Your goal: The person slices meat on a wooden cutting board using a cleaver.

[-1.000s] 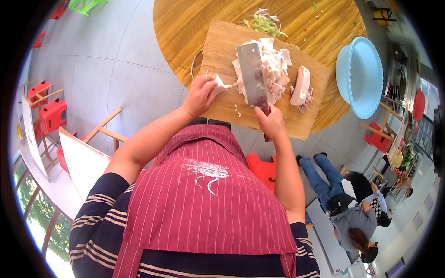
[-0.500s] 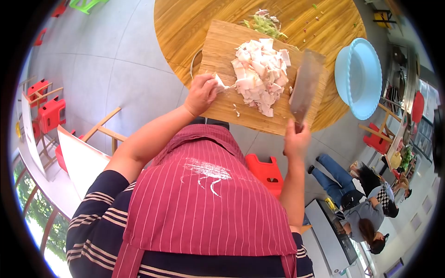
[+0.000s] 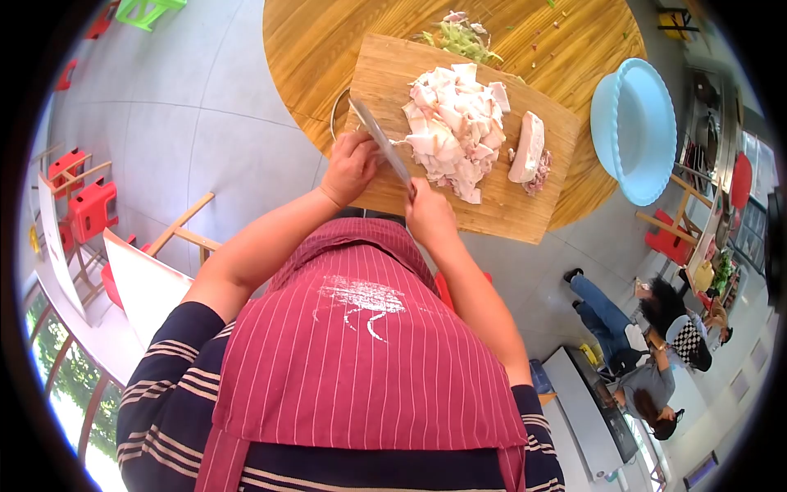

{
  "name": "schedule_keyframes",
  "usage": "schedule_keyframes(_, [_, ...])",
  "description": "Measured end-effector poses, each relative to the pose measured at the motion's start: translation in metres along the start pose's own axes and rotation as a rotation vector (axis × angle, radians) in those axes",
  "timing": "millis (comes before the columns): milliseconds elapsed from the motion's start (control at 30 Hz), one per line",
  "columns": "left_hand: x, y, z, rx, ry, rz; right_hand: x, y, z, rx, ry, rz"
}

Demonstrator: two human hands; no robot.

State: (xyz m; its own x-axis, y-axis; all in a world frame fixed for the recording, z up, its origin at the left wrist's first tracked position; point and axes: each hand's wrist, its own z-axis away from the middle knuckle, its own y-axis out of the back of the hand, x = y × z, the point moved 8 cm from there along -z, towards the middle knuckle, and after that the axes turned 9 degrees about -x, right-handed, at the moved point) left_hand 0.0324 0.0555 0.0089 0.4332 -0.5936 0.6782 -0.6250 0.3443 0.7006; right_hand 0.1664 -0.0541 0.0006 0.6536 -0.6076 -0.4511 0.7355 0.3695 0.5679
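Observation:
My right hand grips the handle of a cleaver. Its blade stands on edge at the left side of the wooden cutting board, right beside my left hand. The fingers of my left hand are curled down on a pale piece of fatty pork, mostly hidden now by the hand and blade. A heap of sliced fatty pork covers the middle of the board. To its right lies a thick strip of pork with reddish scraps along it.
The board rests on a round wooden table. Vegetable trimmings lie beyond it. A light blue basin stands at the table's right edge. A metal ring-like rim shows at the left. Other people are at the lower right.
My right hand has brought the cleaver from the right side of the board across to the left, next to my left hand. The pork strip on the right is uncovered.

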Motion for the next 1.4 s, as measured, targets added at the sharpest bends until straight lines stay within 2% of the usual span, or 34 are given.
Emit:
schedule_keyframes(67, [0.001, 0.000, 0.001, -0.006, -0.021, -0.027, -0.018, 0.010, -0.022, 0.057, 0.144, -0.064])
schedule_keyframes(100, [0.002, 0.001, 0.000, -0.011, -0.030, -0.045, -0.017, 0.014, -0.023, 0.063, 0.149, -0.067])
schedule_keyframes(200, [0.003, 0.003, 0.002, 0.050, -0.047, -0.019, 0.000, 0.038, -0.015, 0.081, 0.046, -0.405])
schedule_keyframes(367, [0.000, 0.000, 0.004, 0.045, -0.030, -0.039, -0.008, 0.036, 0.034, 0.054, 0.162, -0.198])
schedule_keyframes(433, [0.000, 0.000, 0.003, 0.034, -0.029, -0.050, -0.011, 0.023, 0.055, -0.024, 0.086, -0.034])
schedule_keyframes(533, [-0.005, -0.004, 0.004, 0.031, 0.008, -0.040, -0.004, 0.018, 0.073, -0.084, 0.008, 0.020])
schedule_keyframes(667, [-0.005, -0.005, 0.003, 0.050, -0.024, -0.047, -0.009, 0.015, 0.063, -0.126, -0.032, 0.045])
schedule_keyframes(800, [-0.007, -0.007, 0.001, -0.044, -0.006, -0.067, -0.037, 0.015, 0.013, -0.092, 0.059, 0.033])
schedule_keyframes(867, [-0.003, -0.003, -0.002, -0.016, -0.012, -0.046, -0.043, 0.017, 0.006, -0.085, 0.089, 0.032])
schedule_keyframes(967, [-0.003, -0.002, -0.001, 0.001, 0.004, -0.023, -0.025, 0.015, 0.020, -0.125, 0.098, -0.013])
schedule_keyframes(1133, [-0.006, -0.002, 0.001, 0.042, -0.009, 0.014, 0.018, 0.008, 0.061, -0.156, -0.039, -0.030])
schedule_keyframes(1233, [-0.008, -0.006, 0.001, 0.019, -0.009, 0.043, 0.002, 0.001, 0.030, -0.122, 0.048, -0.018])
schedule_keyframes(1300, [-0.009, -0.002, -0.002, -0.001, 0.040, 0.015, -0.012, -0.003, -0.006, -0.159, -0.003, 0.036])
schedule_keyframes(1400, [-0.007, -0.006, -0.001, -0.070, 0.008, -0.021, -0.038, 0.005, -0.042, -0.134, 0.032, 0.025])
